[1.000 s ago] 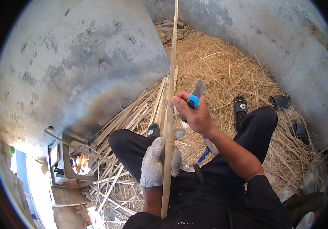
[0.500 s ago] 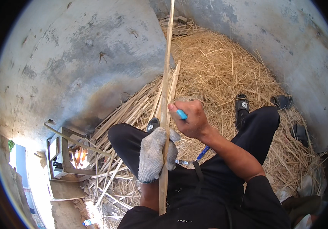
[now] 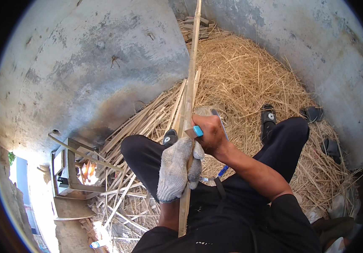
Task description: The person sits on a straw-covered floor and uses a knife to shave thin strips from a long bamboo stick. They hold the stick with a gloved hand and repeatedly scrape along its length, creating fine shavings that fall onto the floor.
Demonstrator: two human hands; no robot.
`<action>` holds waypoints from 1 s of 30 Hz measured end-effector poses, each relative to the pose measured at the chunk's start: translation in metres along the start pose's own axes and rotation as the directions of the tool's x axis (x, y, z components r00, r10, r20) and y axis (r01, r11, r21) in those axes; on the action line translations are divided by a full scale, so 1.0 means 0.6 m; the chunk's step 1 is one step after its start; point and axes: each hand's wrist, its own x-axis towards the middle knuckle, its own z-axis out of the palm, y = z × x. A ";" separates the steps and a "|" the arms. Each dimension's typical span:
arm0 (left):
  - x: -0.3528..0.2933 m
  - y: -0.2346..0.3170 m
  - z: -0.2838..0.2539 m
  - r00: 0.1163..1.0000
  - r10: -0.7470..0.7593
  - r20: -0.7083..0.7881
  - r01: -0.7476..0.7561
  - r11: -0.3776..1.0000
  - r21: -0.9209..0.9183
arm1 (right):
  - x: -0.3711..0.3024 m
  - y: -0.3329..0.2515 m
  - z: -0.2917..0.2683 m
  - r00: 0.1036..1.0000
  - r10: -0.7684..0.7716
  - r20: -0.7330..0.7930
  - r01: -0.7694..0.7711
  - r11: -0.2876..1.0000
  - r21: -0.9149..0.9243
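Note:
My left hand point(image 3: 174, 170), in a grey-white knit glove, is closed around a long pale strip of wood or bamboo point(image 3: 193, 55). The strip stands lengthwise before me, running from my lap up past the top of the view. My bare right hand point(image 3: 213, 134) grips a blue utility knife point(image 3: 198, 130). Its short blade meets the strip just above the gloved fingers, and my right thumb lies against the strip's edge. Most of the knife's handle is hidden in the fist; a thin grey-blue piece shows behind the hand.
Straw-like shavings point(image 3: 240, 71) are heaped ahead, with split strips point(image 3: 137, 120) piled at left. Curved grey walls point(image 3: 88, 55) close around me. A metal-framed box point(image 3: 74, 168) with an orange glow stands left. Sandals point(image 3: 312, 113) lie at right; a blue pen-like object point(image 3: 223, 170) lies between my legs.
My right hand has come down and slightly right along the strip, and its blade now shows against the strip. The strip's top and my gloved hand have shifted a little right.

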 end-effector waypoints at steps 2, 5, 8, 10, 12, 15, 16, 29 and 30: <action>-0.006 -0.001 0.003 1.000 0.000 -0.005 0.000 1.000 0.019 | 0.008 0.030 0.003 0.999 0.030 -0.026 -0.033 0.988 -0.148; -0.049 -0.024 0.014 0.962 0.087 0.258 -0.103 0.994 0.049 | 0.058 0.176 -0.051 0.766 0.592 -0.251 -0.640 0.740 -0.207; -0.034 0.007 0.023 0.993 0.033 0.115 -0.042 0.996 0.081 | 0.066 0.133 -0.050 0.888 0.191 -0.419 -0.308 0.923 -0.232; -0.011 0.003 -0.011 1.000 0.026 -0.012 -0.027 0.999 -0.046 | 0.052 0.106 -0.056 0.911 0.125 -0.393 -0.216 0.956 -0.197; 0.000 0.009 -0.023 0.996 0.084 -0.018 -0.085 0.996 -0.020 | 0.037 0.083 -0.043 0.970 0.091 -0.227 -0.118 0.987 -0.112; 0.007 0.011 -0.012 0.996 0.091 -0.006 -0.090 0.994 0.056 | 0.031 0.031 -0.034 0.996 0.081 -0.037 -0.082 0.996 -0.031; 0.007 0.008 -0.008 0.996 0.093 -0.012 -0.091 0.993 0.081 | 0.025 0.027 -0.025 0.999 0.043 -0.024 -0.044 0.999 -0.025; -0.041 -0.038 0.023 0.974 0.208 0.091 -0.224 0.945 0.237 | 0.075 0.117 -0.040 0.837 0.503 -0.216 -0.546 0.787 -0.287; -0.032 -0.028 0.022 0.991 0.123 0.043 -0.130 0.961 0.245 | 0.080 0.106 -0.057 0.879 0.394 -0.267 -0.463 0.837 -0.292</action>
